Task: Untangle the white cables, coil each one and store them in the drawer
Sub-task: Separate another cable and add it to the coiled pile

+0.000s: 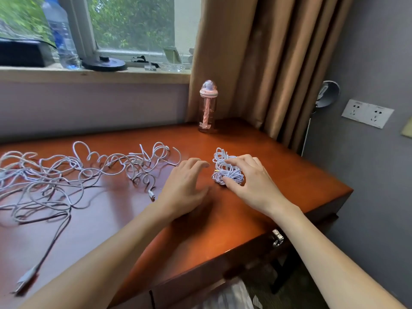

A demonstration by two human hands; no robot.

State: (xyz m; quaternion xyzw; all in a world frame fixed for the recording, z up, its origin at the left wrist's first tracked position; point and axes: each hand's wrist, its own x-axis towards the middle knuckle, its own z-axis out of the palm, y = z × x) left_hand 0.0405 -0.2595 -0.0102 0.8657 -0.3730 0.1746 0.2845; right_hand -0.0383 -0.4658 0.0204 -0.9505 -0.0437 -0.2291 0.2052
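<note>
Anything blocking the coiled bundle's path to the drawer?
Nothing lies on the desk between the coiled cable bundle, gripped by the right hand, and the drawer handle. The drawer front itself looks shut.

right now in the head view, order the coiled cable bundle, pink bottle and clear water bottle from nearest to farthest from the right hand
1. coiled cable bundle: in the grip of the right hand, on the table.
2. pink bottle: upright at the back edge, by the curtain.
3. clear water bottle: on the windowsill, far left.
</note>
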